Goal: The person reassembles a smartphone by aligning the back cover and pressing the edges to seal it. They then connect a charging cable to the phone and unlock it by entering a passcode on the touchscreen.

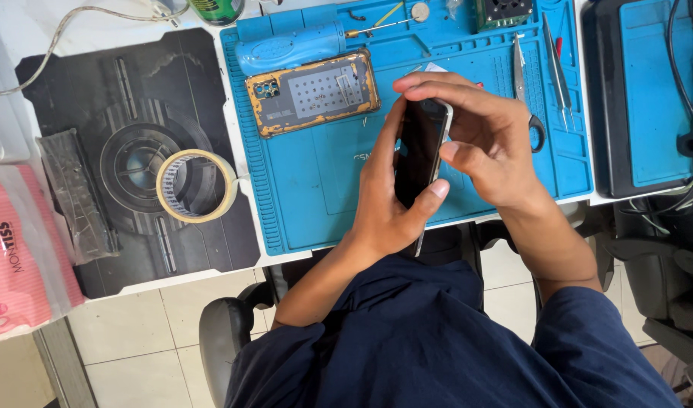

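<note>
Centrally, a slim dark smartphone with a pale metal edge (423, 155) is held upright above the near edge of a blue silicone repair mat (301, 196). It is clasped from the left by the left hand (388, 200), thumb pressed on its right edge. Its far end is pinched by the right hand (486, 140), fingers curled over the top. A yellow-rimmed phone frame (313, 92) lies far left on the mat; steel tweezers (559, 72) far right; a roll of tan tape (196, 186) left. A slip is judged possible, since only the edges are gripped.
</note>
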